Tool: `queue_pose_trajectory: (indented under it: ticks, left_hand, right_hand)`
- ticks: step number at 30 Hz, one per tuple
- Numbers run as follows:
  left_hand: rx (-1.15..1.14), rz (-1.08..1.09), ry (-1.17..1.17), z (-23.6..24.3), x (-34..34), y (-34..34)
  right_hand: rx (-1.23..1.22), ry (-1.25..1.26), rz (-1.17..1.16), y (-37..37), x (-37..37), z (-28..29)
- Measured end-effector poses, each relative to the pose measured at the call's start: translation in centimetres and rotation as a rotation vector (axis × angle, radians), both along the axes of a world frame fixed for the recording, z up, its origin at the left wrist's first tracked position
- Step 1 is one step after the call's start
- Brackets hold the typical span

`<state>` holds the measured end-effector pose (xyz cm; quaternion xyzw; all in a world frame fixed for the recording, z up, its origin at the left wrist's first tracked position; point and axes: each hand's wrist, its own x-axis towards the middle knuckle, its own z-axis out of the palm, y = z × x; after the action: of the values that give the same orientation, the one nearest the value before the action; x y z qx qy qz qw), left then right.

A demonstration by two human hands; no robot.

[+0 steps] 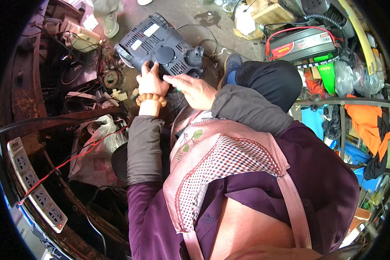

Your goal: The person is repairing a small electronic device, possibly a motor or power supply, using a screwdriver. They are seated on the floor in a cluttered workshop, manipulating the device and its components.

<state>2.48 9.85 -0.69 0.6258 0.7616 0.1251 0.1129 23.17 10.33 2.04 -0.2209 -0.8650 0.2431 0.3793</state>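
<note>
Cluttered workshop floor (182,13): grey vented appliance housing (160,45) lies beyond both hands; left hand (151,82) grip presses its edge, right hand (193,89) grip pinches a green-tipped tool (177,89).

Bare concrete floor (182,13) is showing at the far centre, carrying a dark stain (209,18). A white power strip (34,186) is lying along the near left, red wire (73,158) trailing beside it. A metal rack (346,104) is standing right, holding orange cloth (368,123) and blue items. Daylight is possibly entering from the far side; source unclear.
</note>
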Motion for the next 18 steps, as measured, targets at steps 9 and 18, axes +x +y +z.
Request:
queue_pose_trajectory:
  ticks: [9,18]
  left_hand:
    - [-0.047,0.003,-0.029,0.9,0.1,-0.2]
    - [0.011,0.001,0.011,0.4,0.2,-0.2]
  right_hand:
    - [-0.021,0.001,0.058,-0.5,0.3,0.4]
    - [0.035,0.0,-0.015,-0.3,0.3,0.1]
